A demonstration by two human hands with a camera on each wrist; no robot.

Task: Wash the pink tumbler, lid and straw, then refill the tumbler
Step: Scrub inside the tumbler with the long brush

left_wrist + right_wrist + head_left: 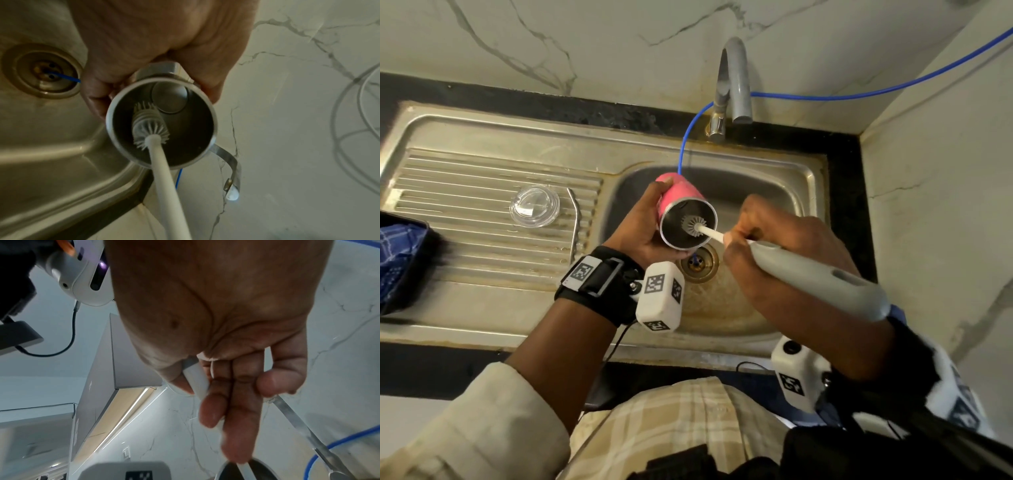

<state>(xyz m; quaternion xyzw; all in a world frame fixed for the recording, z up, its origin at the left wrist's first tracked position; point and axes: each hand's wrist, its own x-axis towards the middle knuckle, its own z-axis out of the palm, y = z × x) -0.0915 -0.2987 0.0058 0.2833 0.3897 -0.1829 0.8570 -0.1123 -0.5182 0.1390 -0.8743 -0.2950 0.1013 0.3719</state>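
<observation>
My left hand (643, 226) grips the pink tumbler (681, 195) over the sink basin, tilted with its steel mouth toward me. In the left wrist view the tumbler (197, 129) shows its dark steel inside, with the brush head (150, 126) against the inner wall. My right hand (784, 240) holds the grey-handled bottle brush (822, 277), whose white stem runs into the tumbler's mouth. In the right wrist view my fingers (238, 402) pinch the white stem (195, 379). The clear lid (534, 206) and the bent metal straw (576, 222) lie on the ribbed drainboard at left.
The steel sink (801, 178) has a brown-stained drain (698, 262) under the tumbler. A grey faucet (736, 78) stands behind the basin, with a blue tube (688, 137) running down from it toward the drain. A blue checked cloth (400, 246) sits at the far left.
</observation>
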